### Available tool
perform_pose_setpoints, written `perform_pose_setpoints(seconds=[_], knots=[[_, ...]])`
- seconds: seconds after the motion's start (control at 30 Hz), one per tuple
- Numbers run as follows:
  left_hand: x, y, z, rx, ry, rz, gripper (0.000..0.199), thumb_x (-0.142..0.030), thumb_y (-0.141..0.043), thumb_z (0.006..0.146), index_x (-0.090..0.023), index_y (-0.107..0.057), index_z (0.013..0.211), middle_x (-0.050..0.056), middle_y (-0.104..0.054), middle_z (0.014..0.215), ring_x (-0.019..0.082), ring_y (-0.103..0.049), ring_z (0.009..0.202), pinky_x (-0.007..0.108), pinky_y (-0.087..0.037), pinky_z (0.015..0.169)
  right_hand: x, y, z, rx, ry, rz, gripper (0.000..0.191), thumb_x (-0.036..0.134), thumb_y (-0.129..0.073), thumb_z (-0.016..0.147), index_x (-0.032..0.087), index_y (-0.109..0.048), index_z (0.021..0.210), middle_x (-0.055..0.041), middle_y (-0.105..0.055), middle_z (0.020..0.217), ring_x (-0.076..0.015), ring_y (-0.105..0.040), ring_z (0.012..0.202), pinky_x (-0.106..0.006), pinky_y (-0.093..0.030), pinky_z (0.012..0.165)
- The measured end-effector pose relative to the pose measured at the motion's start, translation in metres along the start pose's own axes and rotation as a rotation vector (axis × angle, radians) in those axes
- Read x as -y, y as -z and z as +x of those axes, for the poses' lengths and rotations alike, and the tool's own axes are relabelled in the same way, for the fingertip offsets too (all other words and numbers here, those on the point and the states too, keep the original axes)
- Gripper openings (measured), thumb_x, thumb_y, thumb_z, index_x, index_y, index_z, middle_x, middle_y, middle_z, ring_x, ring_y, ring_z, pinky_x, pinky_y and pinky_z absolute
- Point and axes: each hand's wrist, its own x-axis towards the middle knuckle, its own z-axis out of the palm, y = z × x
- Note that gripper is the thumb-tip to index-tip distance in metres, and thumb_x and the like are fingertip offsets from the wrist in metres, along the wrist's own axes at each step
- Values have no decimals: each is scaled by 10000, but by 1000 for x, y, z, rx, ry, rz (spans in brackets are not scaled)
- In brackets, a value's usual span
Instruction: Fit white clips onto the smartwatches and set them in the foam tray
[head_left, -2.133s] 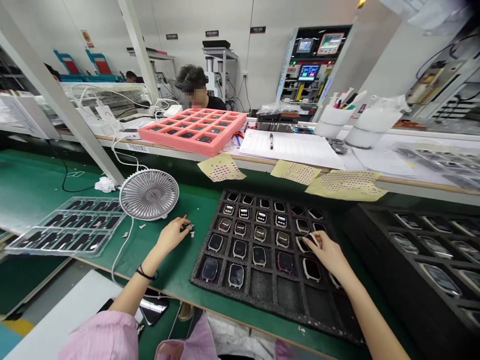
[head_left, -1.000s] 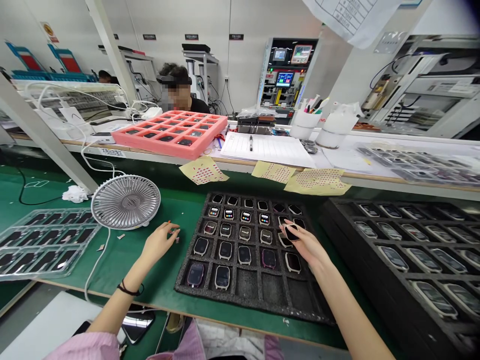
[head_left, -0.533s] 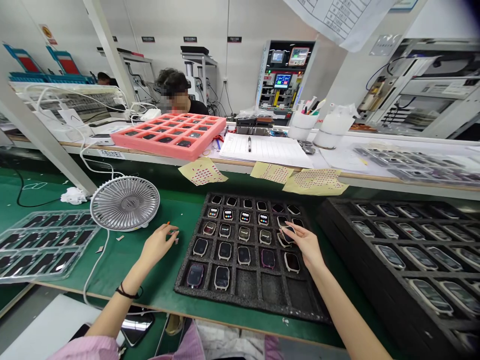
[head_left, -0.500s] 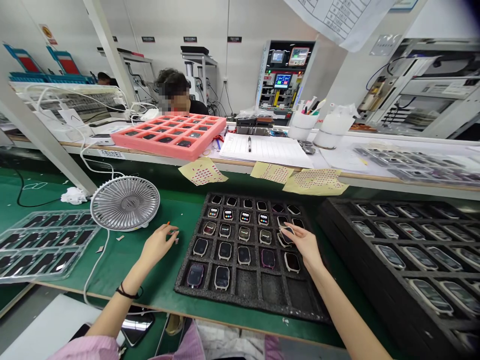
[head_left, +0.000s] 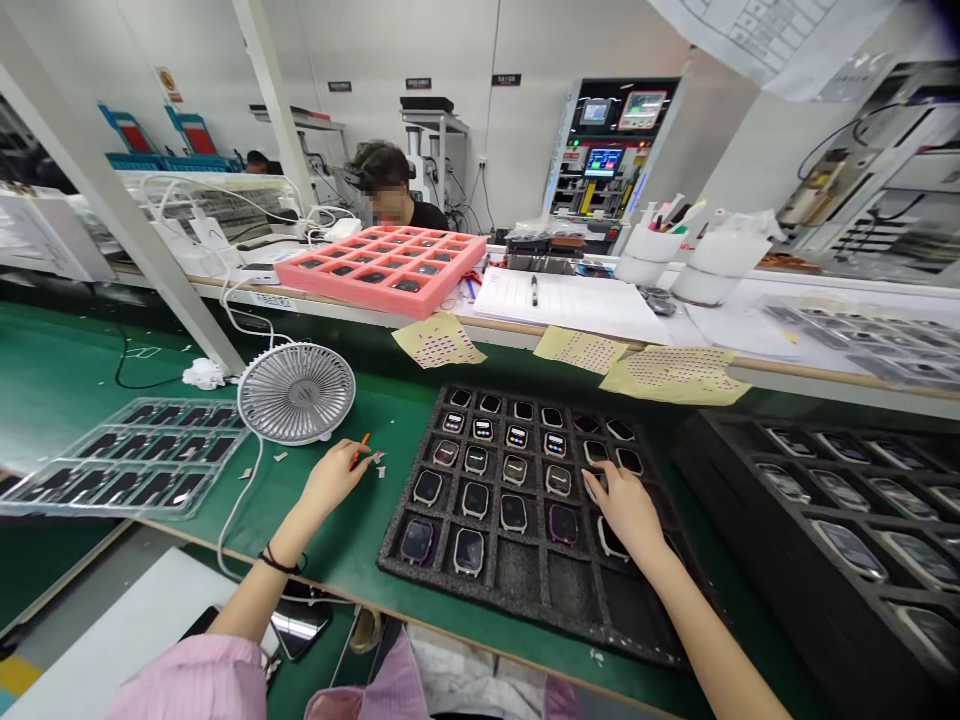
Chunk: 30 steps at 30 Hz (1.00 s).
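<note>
Green bench (head_left: pixel 337 550) | right hand (head_left: pixel 631 508) over watches (head_left: pixel 513 512) | left hand (head_left: pixel 335 476) holds orange stick (head_left: pixel 364 440)

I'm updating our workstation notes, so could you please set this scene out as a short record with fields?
Left hand: at an orange stick, grip unclear; paper scraps nearby
Right hand: over the black foam tray, fingers at a pale-framed watch, contact unclear
Coloured-dot screens: four watches side by side in one row
Left side: gray fan on the green bench
Shelf: pink foam tray; pen on lined paper
</note>
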Motion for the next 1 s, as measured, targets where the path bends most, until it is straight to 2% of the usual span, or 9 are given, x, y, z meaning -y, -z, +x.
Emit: perform_pose_setpoints(seconds=[0.17,0.33,0.47,0.57,0.7,0.8,0.87,0.93,1.0], knots=[[-2,-11,1,5,41,-13,318,-414,-465,846,-178,-621,988,107,-622,1036,247,-628,881,322,-497,755,-9,1,10,40,-100,213,306,446,-414,832,197,-586,880,-122,-670,853,-287,-636,809,-372,-464,686],[1,-20,6,-15,92,-51,248,-392,-534,799,-176,-605,899,98,-607,998,234,-628,848,311,-487,732,-18,9,16,177,-230,497,405,570,-566,672,203,-635,831,-13,-616,606,-214,-595,584,-309,-432,564],[5,-20,11,11,95,-112,202,-380,-547,776,-187,-605,797,82,-640,908,221,-638,756,304,-483,676,-14,10,11,85,-195,548,429,604,-558,653,195,-661,730,-67,-670,731,-225,-596,674,-339,-444,649],[4,-19,14,25,101,-177,162,-346,-566,747,-188,-600,756,70,-677,820,222,-656,731,290,-487,649,-11,8,6,24,-211,561,442,603,-566,638,185,-669,739,-104,-687,815,-244,-603,724,-361,-452,695],[-1,-18,15,17,96,-265,149,-329,-562,743,-187,-607,745,51,-708,735,210,-680,711,265,-499,641,-9,6,3,83,-248,644,419,580,-608,623,192,-663,769,-95,-707,820,-270,-632,786,-367,-457,723],[-6,-11,13,-26,95,-301,216,-379,-537,771,-182,-626,770,57,-727,772,219,-688,749,275,-509,674,-4,8,3,112,-212,678,388,577,-605,642,209,-659,753,-79,-709,839,-277,-627,845,-364,-443,756],[-13,-1,10,-66,86,-327,249,-402,-528,788,-178,-635,796,59,-731,802,221,-686,780,277,-510,694,0,13,4,93,-242,749,393,580,-627,636,206,-658,752,-81,-698,868,-269,-610,852,-347,-442,726],[-27,11,3,-103,28,-376,254,-403,-541,802,-171,-644,818,57,-727,807,213,-679,768,270,-507,674,7,21,5,54,-337,903,426,585,-654,633,190,-661,792,-70,-663,819,-225,-580,741,-310,-433,609],[-49,24,-7,-120,-105,-443,227,-373,-561,825,-166,-655,835,51,-719,792,192,-667,724,255,-498,627,19,34,4,37,-425,1146,439,571,-675,650,180,-659,849,-30,-594,718,-165,-511,604,-269,-387,489]])
